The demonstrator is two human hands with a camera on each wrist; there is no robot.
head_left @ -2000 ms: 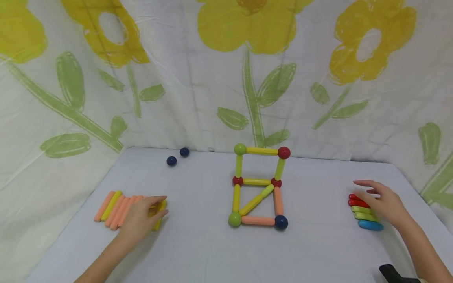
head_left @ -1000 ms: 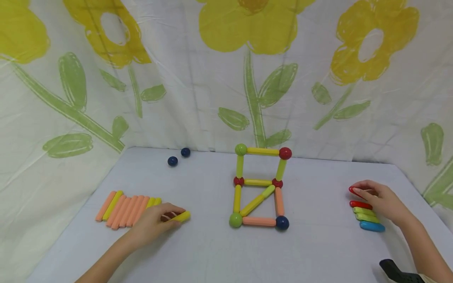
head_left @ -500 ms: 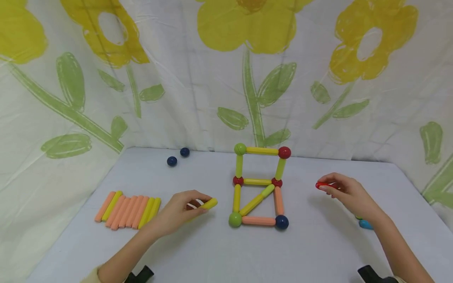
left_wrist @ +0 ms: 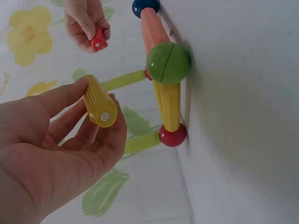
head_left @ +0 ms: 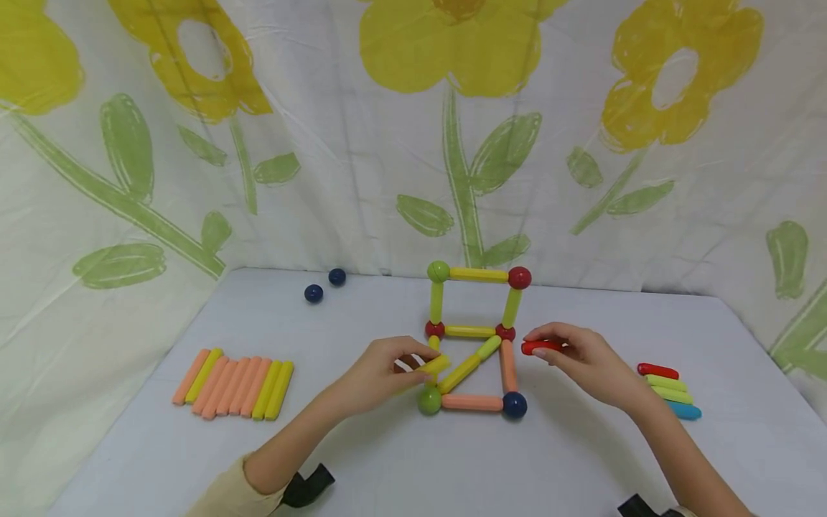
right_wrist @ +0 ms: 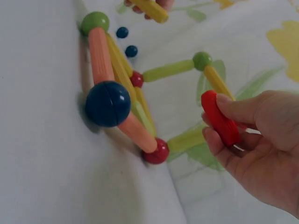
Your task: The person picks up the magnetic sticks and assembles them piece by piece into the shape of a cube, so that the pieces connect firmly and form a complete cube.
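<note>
My left hand [head_left: 386, 372] pinches a yellow magnetic rod [left_wrist: 100, 105], whose metal end disc shows in the left wrist view. In the head view it is held in front of the left side of a rod-and-ball frame [head_left: 473, 403]. To the frame's right, my right hand [head_left: 586, 362] pinches a short red magnetic rod [right_wrist: 218, 119] between thumb and fingers, apart from the frame. The frame's base has a green ball [head_left: 429, 401], a blue ball [head_left: 515, 406], two red balls and a diagonal of yellow and light green rods. Two light green rods stand at its back under a yellow crossbar [head_left: 479, 275].
At the left lies a row of orange and yellow rods [head_left: 234, 388]. Two dark blue balls [head_left: 314, 293] sit at the back left. A red rod [head_left: 657, 371], light green rods [head_left: 669, 389] and a blue rod [head_left: 685, 410] lie at the right. A flowered cloth hangs behind the table.
My left hand has taken a yellow rod from the left row and carried it right to the frame. My right hand has picked up a red rod and brought it left.
</note>
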